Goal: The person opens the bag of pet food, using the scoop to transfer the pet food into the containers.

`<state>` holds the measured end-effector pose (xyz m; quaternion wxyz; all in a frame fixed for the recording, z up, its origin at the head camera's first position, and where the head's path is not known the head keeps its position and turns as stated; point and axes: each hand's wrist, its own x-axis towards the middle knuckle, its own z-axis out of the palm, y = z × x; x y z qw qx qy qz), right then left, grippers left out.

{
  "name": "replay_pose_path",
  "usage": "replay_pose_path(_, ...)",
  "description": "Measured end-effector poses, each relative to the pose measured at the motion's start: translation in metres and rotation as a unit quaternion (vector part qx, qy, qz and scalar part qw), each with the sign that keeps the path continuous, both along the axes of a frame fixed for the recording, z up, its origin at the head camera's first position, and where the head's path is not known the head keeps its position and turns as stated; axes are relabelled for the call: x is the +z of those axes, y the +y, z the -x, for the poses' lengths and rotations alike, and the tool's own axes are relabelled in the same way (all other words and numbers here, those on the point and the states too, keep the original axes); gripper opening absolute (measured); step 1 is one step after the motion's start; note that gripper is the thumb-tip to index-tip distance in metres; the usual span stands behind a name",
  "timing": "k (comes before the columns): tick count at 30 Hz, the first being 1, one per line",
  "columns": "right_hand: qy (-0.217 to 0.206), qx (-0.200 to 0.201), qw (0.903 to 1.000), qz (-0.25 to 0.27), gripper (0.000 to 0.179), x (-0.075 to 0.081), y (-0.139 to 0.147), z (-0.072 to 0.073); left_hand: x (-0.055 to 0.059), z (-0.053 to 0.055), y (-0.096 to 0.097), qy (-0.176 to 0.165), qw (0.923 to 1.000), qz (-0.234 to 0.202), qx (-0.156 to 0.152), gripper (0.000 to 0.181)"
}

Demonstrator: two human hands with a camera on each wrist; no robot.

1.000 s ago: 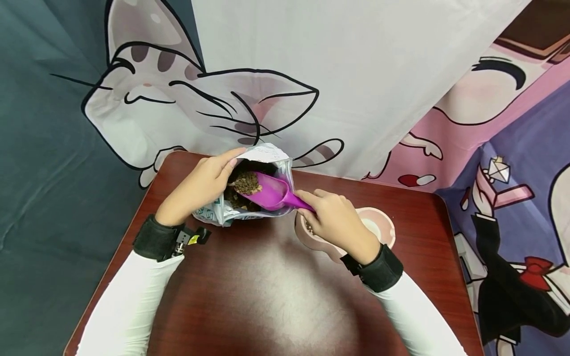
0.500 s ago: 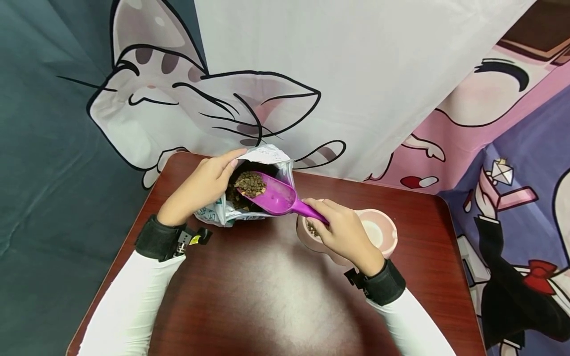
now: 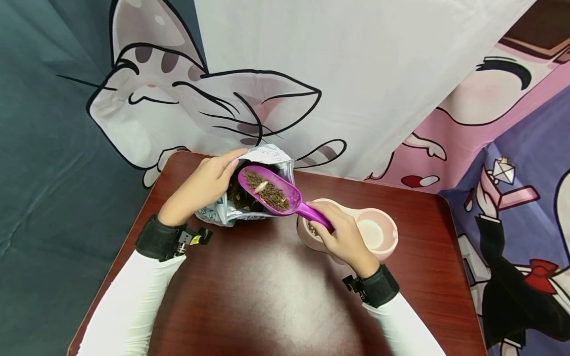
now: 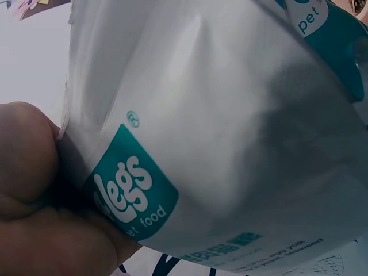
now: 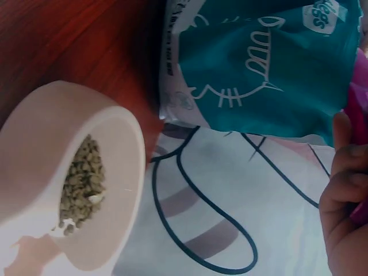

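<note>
My right hand point(image 3: 344, 236) grips the handle of a purple scoop point(image 3: 291, 194), which is heaped with brown pet food kibble point(image 3: 267, 190) and one pale piece. The scoop lies over the mouth of a white and teal pet food bag point(image 3: 213, 213). At the bag's left edge, my left hand point(image 3: 207, 185) pinches the rim and keeps the top spread. Dark kibble shows inside the bag. Under and beyond my right hand stands a pale pink double bowl point(image 3: 386, 232); in the right wrist view, kibble point(image 5: 83, 184) lies in one of its hollows.
The brown wooden table point(image 3: 249, 296) carries the bag and the bowl. Behind it hangs a cloth backdrop point(image 3: 356, 99) with cartoon cats, close to the table's back edge.
My right hand has drawn the scoop slightly back to the right and levelled it, so the kibble has spread along it. The left hand and the bag stay put.
</note>
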<state>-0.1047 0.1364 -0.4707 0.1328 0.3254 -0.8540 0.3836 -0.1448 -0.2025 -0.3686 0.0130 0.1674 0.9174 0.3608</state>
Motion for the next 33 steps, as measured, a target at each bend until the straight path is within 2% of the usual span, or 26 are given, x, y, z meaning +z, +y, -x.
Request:
replay_pose_path(7,0.002,0.003,0.9994,0.033,0.041,-0.008,-0.002,0.001,-0.001,0.001,0.001,0.008,1.0,-0.001,0.004,0.043)
replay_pose_path(15,0.012,0.006,0.9997,0.02,0.043,-0.005,0.002,0.001,-0.003,0.001,0.0,0.014,0.9999,-0.001,0.007,0.043)
replay_pose_path(24,0.029,0.003,0.9996,-0.005,0.046,0.016,0.018,-0.005,-0.005,0.002,0.001,0.021,0.9997,-0.004,0.012,0.043)
replay_pose_path(28,0.039,0.003,0.9992,0.002,0.05,0.029,0.029,-0.01,-0.004,0.002,0.002,0.024,0.9996,-0.003,0.013,0.043)
replay_pose_path(33,0.073,0.003,0.9973,0.001,0.037,0.041,0.044,-0.013,-0.003,0.001,0.002,0.022,0.9996,-0.001,0.015,0.043)
